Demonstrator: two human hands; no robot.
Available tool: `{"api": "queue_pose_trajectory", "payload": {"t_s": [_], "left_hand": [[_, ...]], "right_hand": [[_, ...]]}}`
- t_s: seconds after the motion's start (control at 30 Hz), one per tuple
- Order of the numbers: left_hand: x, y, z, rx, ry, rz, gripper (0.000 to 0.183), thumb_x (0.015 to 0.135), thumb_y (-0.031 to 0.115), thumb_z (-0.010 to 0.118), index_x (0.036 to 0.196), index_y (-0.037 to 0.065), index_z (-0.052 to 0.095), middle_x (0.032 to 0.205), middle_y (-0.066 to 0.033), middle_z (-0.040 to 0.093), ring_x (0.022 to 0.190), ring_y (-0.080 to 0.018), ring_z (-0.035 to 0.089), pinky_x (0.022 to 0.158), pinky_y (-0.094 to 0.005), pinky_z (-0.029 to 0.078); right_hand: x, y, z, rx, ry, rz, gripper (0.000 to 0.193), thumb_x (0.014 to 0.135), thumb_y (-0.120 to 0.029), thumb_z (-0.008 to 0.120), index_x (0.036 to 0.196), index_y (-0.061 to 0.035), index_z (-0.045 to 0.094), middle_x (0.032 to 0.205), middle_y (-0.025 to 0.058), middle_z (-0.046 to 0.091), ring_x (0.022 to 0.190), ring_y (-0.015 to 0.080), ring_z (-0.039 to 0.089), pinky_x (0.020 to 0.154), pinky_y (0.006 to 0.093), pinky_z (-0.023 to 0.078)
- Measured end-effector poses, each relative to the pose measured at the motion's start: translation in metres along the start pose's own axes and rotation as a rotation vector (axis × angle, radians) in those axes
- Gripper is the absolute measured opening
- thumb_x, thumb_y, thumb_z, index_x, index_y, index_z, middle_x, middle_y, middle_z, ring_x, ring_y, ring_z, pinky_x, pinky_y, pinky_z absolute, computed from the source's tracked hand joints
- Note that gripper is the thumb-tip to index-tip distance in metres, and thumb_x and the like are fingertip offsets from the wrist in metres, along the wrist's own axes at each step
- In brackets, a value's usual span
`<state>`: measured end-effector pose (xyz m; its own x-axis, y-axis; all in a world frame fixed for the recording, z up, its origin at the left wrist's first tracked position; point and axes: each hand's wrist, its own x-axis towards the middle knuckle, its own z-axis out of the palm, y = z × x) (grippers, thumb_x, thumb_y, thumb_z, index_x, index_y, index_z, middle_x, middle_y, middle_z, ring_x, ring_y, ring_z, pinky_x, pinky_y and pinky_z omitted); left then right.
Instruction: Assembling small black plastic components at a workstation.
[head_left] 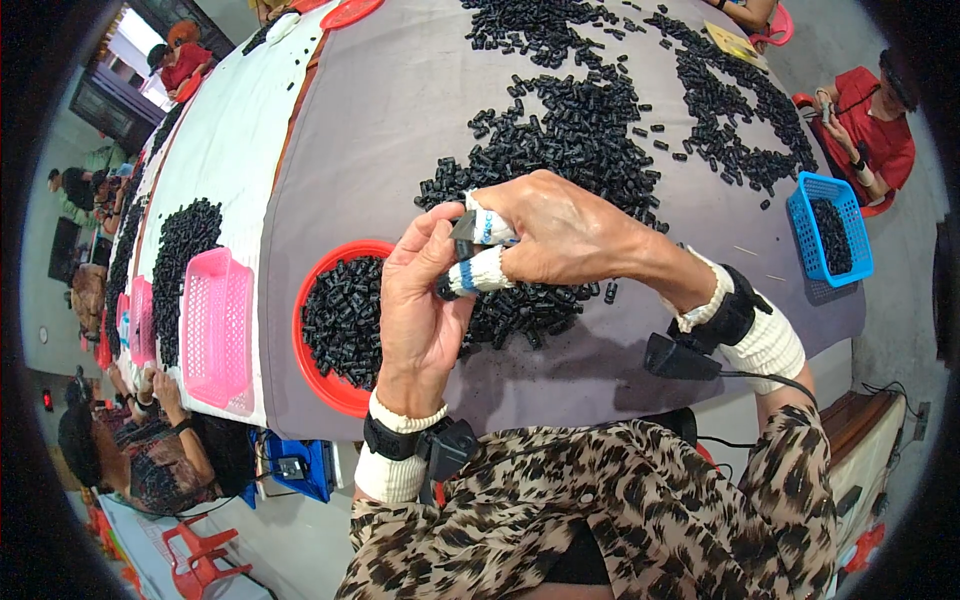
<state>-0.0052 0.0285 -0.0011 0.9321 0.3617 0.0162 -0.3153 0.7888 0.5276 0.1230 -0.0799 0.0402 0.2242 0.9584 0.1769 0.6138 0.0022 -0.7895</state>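
Note:
Both hands meet above the near side of the grey-covered table. A small black cylindrical part [463, 248] is pinched at the fingertips of my left hand [425, 300], whose palm is turned up. My right hand [565, 230] reaches across from the right, its thumb and forefinger closed against the same spot. White wraps [480, 270] cover that thumb and forefinger. A dark, flat, angular piece [464, 224] shows at the right fingertips; its kind cannot be made out. Just left of my left hand sits a red round basin [300, 335] full of similar black parts.
A large pile of black parts [570, 140] spreads beyond my hands. At right stands a blue basket [862, 255] holding black parts; at left, a pink basket [218, 340]. Other people sit around the table, one in red [875, 135] at right and another [160, 440] at near left.

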Motion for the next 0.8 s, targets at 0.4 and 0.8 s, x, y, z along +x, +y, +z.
{"api": "queue_pose_trajectory", "payload": {"t_s": [0.4,0.8], "left_hand": [[0.0018,-0.0017,-0.0008,-0.034,-0.033,-0.019,0.023,0.089,0.006,0.048,0.109,-0.005,0.048,0.099,-0.0151,0.060,0.089,-0.0222,0.061,0.080,-0.0341,0.053],[0.0012,-0.0016,-0.0021,0.011,-0.015,0.003,0.022,0.086,0.002,0.050,0.107,-0.004,0.049,0.099,-0.0136,0.060,0.089,-0.0225,0.062,0.079,-0.0331,0.054]], "right_hand": [[-0.0017,-0.0066,-0.0053,0.030,-0.013,0.068,0.038,0.066,-0.031,0.074,0.067,-0.0003,0.052,0.058,0.0034,0.049,0.053,0.0142,0.045,0.049,0.0317,0.036],[-0.0012,-0.0030,-0.0013,0.019,0.001,0.007,0.031,0.069,-0.024,0.068,0.068,0.0014,0.050,0.056,0.0077,0.052,0.049,0.0182,0.048,0.049,0.0354,0.037]]}}
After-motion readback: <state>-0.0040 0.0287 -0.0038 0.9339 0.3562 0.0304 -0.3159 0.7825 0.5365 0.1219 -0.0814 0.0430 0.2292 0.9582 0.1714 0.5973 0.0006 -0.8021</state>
